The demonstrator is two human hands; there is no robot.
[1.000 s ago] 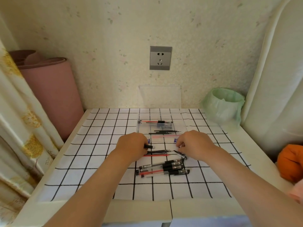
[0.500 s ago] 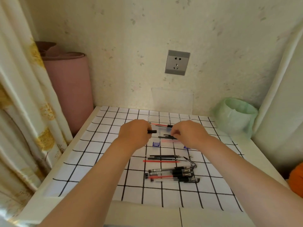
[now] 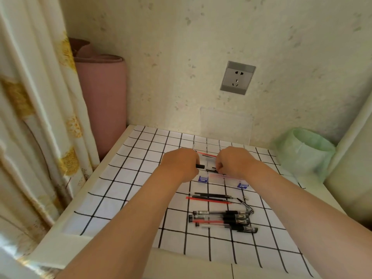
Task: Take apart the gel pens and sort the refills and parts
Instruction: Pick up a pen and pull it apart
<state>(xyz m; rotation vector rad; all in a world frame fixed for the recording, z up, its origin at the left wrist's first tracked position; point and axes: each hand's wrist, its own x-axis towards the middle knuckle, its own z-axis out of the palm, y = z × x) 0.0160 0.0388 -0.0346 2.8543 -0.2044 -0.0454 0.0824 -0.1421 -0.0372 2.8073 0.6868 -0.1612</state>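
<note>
A short black pen part (image 3: 200, 166) is being pinched in the left hand (image 3: 181, 165), its tip poking out toward the right hand (image 3: 234, 164). The right hand is being held curled, fingers drawn in over the clear box (image 3: 221, 176); whether anything is being gripped in it cannot be told, as the fingertips are being hidden by the knuckles. Both hands are being held just above the box, where red and black refills are already being kept.

As a judgement, a part is being dropped into its compartment. This is best being done low over the box, with the piece being released only once it is squarely above the right section, so nothing is being bounced out over the shallow wall.

On the gridded mat (image 3: 124, 198), nearer the person, loose refills (image 3: 209, 198) are being left in a row, one red among black ones, with a bent clip piece (image 3: 245, 205) just beside them. Still nearer, the whole gel pens (image 3: 221, 219) are being kept side by side, not yet dismantled. The forearms are being stretched over both groups, so these are liable to being knocked on the way back. A green-lined bin (image 3: 306, 154) is being left at the right, well apart, and a clear lid (image 3: 225, 125) is being leaned on the wall behind.
</note>
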